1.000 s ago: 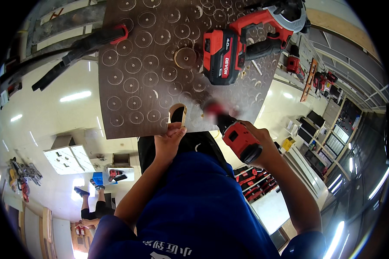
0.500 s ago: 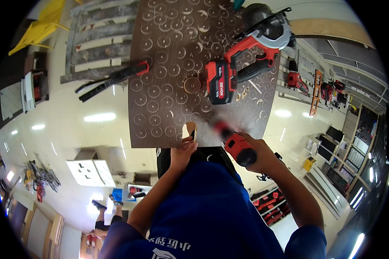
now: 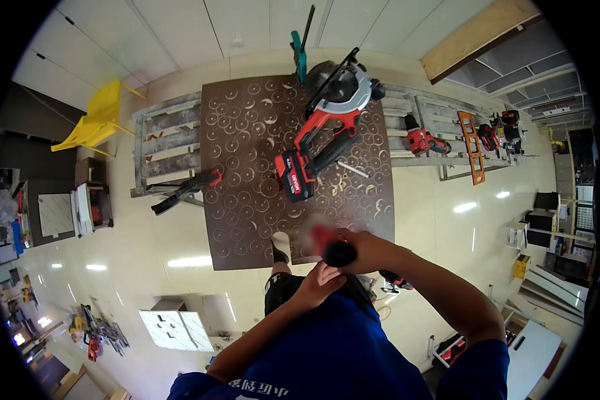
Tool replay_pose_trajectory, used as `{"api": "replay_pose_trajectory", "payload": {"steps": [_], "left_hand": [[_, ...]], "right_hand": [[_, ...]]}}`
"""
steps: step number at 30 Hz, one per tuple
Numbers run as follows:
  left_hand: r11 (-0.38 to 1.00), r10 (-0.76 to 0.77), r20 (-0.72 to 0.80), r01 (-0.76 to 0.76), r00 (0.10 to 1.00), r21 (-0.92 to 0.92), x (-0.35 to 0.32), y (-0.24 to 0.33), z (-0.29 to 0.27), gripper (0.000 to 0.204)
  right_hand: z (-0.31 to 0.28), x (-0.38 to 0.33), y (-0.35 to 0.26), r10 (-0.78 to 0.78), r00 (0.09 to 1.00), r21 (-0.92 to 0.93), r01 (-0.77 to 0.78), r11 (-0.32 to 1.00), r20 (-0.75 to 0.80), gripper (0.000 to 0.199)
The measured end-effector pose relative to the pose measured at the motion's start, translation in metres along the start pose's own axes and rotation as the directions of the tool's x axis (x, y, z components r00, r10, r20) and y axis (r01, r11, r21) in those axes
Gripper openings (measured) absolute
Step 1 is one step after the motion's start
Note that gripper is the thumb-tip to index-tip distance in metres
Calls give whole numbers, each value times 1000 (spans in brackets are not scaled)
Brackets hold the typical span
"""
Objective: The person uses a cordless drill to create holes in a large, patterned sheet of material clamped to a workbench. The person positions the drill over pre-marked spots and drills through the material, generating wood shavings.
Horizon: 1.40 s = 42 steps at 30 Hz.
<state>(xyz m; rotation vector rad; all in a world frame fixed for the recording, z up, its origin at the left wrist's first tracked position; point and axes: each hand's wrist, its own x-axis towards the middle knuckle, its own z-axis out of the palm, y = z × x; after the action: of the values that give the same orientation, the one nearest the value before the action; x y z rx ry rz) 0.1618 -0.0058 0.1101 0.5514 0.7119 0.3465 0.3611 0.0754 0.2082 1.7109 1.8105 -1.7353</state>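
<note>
My right hand [image 3: 367, 252] grips a red and black cordless drill [image 3: 341, 253] above the front edge of a dark brown board [image 3: 233, 220]. The drill's front end is smeared by motion. Close beneath the drill is my left hand [image 3: 319, 285], its fingers drawn together against or next to the tool; what they hold, if anything, is hidden. Many ring-shaped cuts with centre holes cover the board, and a rounded notch opens its front edge left of the drill. Farther back on the board lies a red and black cordless circular saw [image 3: 327, 130].
A green clamp [image 3: 299, 57] sits at the board's far edge. A black tool with a red end [image 3: 187, 190] lies over the left edge. On the slatted bench to the right are a red drill [image 3: 423, 139] and an orange level [image 3: 471, 147]. A yellow chair [image 3: 97, 123] stands far left.
My left hand has left the notch at the board's edge and come over to the drill. My right hand has brought the drill left and closer to me. The view has tilted.
</note>
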Motion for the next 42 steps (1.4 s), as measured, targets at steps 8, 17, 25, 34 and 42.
{"api": "replay_pose_trajectory", "payload": {"steps": [8,17,25,34,42], "left_hand": [[902,248,-332,-341,910,-263,17,-8,58,58],[798,258,-717,-561,648,-220,65,-14,134,40],[762,282,-800,-631,530,-149,89,-33,149,39],[901,253,-797,-433,549,-12,52,-31,166,36],[844,453,-744,-505,491,181,-33,-30,135,67]], "right_hand": [[-28,21,25,-228,920,86,211,974,318,87],[-90,0,143,-235,958,401,282,872,-162,56],[-6,0,283,97,754,293,131,947,-650,60],[9,39,257,120,921,712,199,673,-370,44],[0,48,272,140,963,852,129,507,-230,33]]}}
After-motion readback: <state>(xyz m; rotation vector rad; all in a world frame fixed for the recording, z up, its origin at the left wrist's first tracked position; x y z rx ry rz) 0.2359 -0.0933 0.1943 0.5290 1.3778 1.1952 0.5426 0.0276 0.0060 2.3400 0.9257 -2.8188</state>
